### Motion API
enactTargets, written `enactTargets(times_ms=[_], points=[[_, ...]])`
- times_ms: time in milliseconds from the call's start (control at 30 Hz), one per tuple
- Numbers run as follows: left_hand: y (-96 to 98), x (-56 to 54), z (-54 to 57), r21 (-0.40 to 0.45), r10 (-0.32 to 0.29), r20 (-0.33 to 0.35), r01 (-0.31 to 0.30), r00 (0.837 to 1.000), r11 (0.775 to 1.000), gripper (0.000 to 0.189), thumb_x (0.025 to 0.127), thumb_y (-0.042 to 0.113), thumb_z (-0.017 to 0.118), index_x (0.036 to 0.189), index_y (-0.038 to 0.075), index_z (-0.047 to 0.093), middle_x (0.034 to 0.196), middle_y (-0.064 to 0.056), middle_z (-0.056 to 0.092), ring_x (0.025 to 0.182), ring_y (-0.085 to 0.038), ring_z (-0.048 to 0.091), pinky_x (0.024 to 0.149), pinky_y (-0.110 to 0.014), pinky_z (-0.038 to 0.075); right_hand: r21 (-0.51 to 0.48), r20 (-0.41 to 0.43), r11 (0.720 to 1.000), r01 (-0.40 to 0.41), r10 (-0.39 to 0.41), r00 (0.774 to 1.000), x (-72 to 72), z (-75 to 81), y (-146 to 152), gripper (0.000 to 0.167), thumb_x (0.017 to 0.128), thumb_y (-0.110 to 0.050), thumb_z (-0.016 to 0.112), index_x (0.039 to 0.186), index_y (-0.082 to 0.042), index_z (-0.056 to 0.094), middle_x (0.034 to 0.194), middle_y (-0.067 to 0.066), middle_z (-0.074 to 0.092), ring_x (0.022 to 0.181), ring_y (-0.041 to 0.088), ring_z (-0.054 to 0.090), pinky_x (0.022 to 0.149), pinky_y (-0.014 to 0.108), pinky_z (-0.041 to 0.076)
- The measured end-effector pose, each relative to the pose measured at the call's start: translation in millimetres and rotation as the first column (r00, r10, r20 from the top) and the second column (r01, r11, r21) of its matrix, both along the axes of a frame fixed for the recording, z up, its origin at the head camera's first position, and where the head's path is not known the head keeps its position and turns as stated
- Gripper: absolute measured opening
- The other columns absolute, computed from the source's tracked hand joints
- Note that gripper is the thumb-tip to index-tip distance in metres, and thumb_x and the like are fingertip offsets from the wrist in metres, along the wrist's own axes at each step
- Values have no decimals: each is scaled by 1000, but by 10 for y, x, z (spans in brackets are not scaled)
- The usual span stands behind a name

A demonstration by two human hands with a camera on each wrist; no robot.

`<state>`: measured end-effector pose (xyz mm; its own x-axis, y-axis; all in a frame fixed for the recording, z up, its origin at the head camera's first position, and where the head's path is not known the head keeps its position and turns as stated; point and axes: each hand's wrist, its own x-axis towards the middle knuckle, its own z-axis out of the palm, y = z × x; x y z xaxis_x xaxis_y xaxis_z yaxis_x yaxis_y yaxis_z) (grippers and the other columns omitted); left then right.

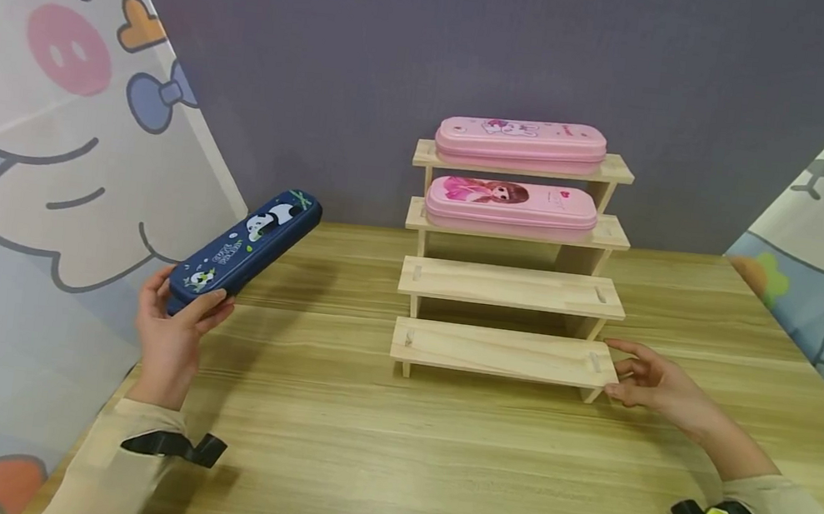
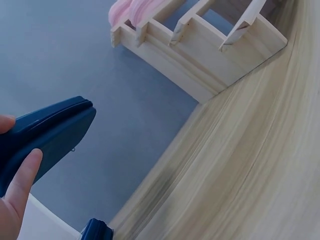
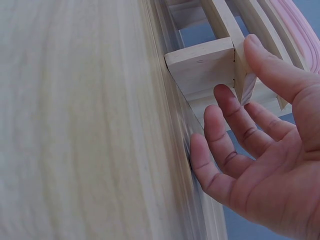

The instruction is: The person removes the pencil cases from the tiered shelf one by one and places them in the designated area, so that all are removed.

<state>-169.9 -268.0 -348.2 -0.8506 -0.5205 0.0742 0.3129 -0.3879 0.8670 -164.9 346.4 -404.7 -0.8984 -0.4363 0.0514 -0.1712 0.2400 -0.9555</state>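
Observation:
My left hand (image 1: 174, 328) grips the near end of a dark blue pencil case (image 1: 247, 248) with pandas on its lid. The case is raised over the left of the table, slanting with its far end to the right; its shadow falls beside it. A four-step wooden display rack (image 1: 500, 354) stands right of centre. Around the right end of its lowest shelf are the thumb and fingers of my right hand (image 1: 657, 392). In the right wrist view, the thumb (image 3: 260, 55) lies against the board and the other fingers are loosely curved around its end.
Two pink pencil cases lie on the rack, one with a rabbit (image 1: 522, 143) on the top shelf, one with a doll (image 1: 511, 205) below it. A dark blue rounded object (image 2: 97, 230) shows low in the left wrist view. Printed panels (image 1: 86, 198) flank the wooden table (image 1: 391, 456).

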Motion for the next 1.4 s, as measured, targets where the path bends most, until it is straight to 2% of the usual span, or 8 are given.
enactTargets(times_ms=[233, 467, 567, 800, 900, 1133, 1267, 1400], points=[[-34, -17, -27, 60, 35, -11, -35, 999, 998, 72, 77, -27, 66, 131, 12, 42, 131, -6, 33, 71, -26, 72, 61, -35, 62, -14, 2, 1000, -6, 6, 1000, 6, -4, 0, 65, 94, 10, 59, 138, -37, 46, 107, -4, 67, 86, 11, 66, 68, 25, 57], [-24, -55, -105, 70, 58, 14, -58, 998, 996, 73, 75, -27, 70, 131, 12, 43, 129, -7, 39, 87, -25, 69, 62, -35, 62, -9, 1, 1000, -7, 7, 1000, 16, -9, 4, 65, 94, 9, 59, 138, -37, 46, 107, -4, 67, 86, 12, 66, 68, 26, 57], [-40, -133, -229, 44, 69, 24, -70, 997, 997, 78, 72, -25, 73, 134, 11, 41, 129, -9, 40, 98, -26, 64, 64, -36, 63, -8, -3, 1000, -6, 6, 1000, 16, -13, 6, 65, 94, 10, 59, 139, -36, 46, 108, -4, 67, 86, 12, 67, 68, 26, 58], [-304, -422, -761, -36, 70, 30, -69, 997, 997, 90, 63, -17, 86, 135, 16, 44, 131, -10, 38, 107, -34, 62, 71, -45, 61, -10, -8, 1000, -17, 17, 1000, 18, -21, 11, 66, 95, 10, 58, 139, -37, 45, 109, -5, 67, 88, 12, 67, 70, 26, 58], [-335, -482, -861, -45, 72, 56, -70, 996, 997, 94, 61, -16, 88, 137, 17, 43, 132, -11, 36, 107, -36, 62, 71, -46, 61, -11, -12, 1000, -22, 22, 1000, 19, -22, 13, 66, 95, 10, 58, 140, -36, 45, 110, -5, 67, 88, 12, 66, 70, 26, 58], [-272, -478, -861, -37, 83, 123, -79, 989, 996, 94, 62, -16, 88, 135, 21, 40, 130, -8, 33, 97, -33, 66, 67, -42, 62, -9, -15, 1000, -18, 18, 1000, 15, -12, 6, 66, 95, 10, 58, 140, -36, 45, 109, -5, 67, 88, 12, 66, 70, 26, 58], [-236, -457, -820, -59, 94, 165, -85, 982, 995, 94, 64, -14, 87, 135, 21, 36, 133, -10, 27, 93, -32, 67, 69, -41, 62, -5, -18, 1000, -18, 18, 1000, 15, -4, 4, 66, 95, 10, 58, 141, -35, 44, 109, -5, 67, 89, 12, 66, 70, 26, 58], [-252, -452, -826, -44, 88, 185, -82, 979, 996, 98, 63, -12, 89, 134, 24, 32, 138, -12, 22, 91, -32, 67, 72, -41, 62, 0, -14, 1000, -15, 15, 1000, 18, 8, -3, 66, 95, 10, 58, 141, -35, 44, 109, -5, 67, 88, 12, 66, 71, 26, 58]])
